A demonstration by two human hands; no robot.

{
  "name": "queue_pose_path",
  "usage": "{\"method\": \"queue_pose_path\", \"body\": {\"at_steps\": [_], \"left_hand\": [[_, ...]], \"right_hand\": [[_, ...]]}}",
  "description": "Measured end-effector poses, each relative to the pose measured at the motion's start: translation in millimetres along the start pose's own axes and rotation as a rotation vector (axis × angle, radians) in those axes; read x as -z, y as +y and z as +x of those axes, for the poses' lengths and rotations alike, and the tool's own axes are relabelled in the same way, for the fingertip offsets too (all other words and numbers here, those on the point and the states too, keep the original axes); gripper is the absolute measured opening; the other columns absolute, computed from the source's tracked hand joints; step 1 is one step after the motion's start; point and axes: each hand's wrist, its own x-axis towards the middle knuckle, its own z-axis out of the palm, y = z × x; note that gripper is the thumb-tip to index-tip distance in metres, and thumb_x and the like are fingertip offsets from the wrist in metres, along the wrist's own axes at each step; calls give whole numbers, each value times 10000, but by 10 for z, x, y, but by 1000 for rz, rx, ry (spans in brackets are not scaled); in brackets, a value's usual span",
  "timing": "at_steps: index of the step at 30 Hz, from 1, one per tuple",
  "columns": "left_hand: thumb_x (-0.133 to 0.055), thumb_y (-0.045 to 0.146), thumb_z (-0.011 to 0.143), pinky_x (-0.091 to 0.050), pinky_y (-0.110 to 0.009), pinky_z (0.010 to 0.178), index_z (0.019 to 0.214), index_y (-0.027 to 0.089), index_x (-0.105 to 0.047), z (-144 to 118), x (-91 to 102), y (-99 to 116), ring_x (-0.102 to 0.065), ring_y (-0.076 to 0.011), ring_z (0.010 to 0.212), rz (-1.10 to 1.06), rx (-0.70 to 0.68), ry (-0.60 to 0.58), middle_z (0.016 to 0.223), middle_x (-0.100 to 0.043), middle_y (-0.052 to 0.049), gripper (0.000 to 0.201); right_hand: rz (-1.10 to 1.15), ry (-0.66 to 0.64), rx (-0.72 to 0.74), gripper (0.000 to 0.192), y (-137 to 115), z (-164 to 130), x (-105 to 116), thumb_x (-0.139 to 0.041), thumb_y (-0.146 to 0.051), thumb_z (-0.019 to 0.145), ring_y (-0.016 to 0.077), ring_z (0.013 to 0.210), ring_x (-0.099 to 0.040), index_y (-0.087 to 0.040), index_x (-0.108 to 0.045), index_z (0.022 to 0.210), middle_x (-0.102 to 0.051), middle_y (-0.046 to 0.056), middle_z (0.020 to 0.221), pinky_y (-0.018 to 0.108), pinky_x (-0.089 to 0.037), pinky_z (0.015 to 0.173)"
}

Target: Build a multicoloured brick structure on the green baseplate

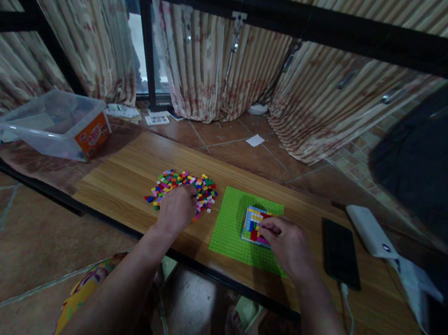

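Observation:
A pile of small coloured bricks [186,183] lies on the wooden table [127,173]. My left hand [176,208] rests on the near side of that pile, fingers curled down into the bricks; whether it holds one is hidden. To the right lies a green baseplate [234,233] with a small multicoloured block of bricks [252,223] built on it. My right hand [286,245] touches the right edge of that block with fingertips pinched together, and whether they hold a brick is hidden.
A black phone [339,251] and a white power bank [371,231] with cables lie right of the baseplate. A clear plastic bin [56,123] with an orange label stands at the table's left. Curtains and a black metal frame stand behind; a tiled floor lies below.

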Motion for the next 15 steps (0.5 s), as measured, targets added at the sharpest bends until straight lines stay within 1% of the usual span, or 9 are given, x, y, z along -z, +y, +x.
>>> {"method": "queue_pose_path", "body": {"at_steps": [2,6,10,12,15], "left_hand": [[-511,191,836,-499,-328,817,1001,170,-734,1,5,0,-691,-273,950,-7,-8,5,966,-751,-112,278],[-495,184,843,-488,-323,801,979,176,-737,5,45,16,-688,-266,935,-14,-6,-4,953,-752,-109,278],[-496,209,859,-475,-307,784,962,193,-740,15,101,-3,-684,-251,923,-28,17,-9,950,-754,-95,266],[-505,230,863,-467,-294,770,950,196,-744,25,124,-38,-683,-241,912,-64,27,5,936,-755,-86,257],[-527,245,855,-457,-285,753,933,185,-750,44,166,-95,-680,-232,885,-125,44,12,904,-755,-84,243]], "right_hand": [[37,47,-60,161,15,-6,44,-580,-320,784,183,716,-652,-218,-705,791,-716,26,799,313,-471,707],[-10,155,-157,276,35,8,60,-569,-442,784,208,743,-643,-200,-690,837,-714,59,829,339,-467,718],[-133,170,-221,359,32,37,-41,-623,-499,735,241,813,-633,-178,-646,893,-693,98,900,355,-463,744],[-198,170,-230,342,36,48,-87,-639,-492,725,250,828,-624,-182,-623,868,-673,104,893,356,-458,748],[-263,164,-196,299,62,55,-120,-641,-493,734,248,825,-608,-204,-591,796,-642,87,850,348,-449,734]]}}
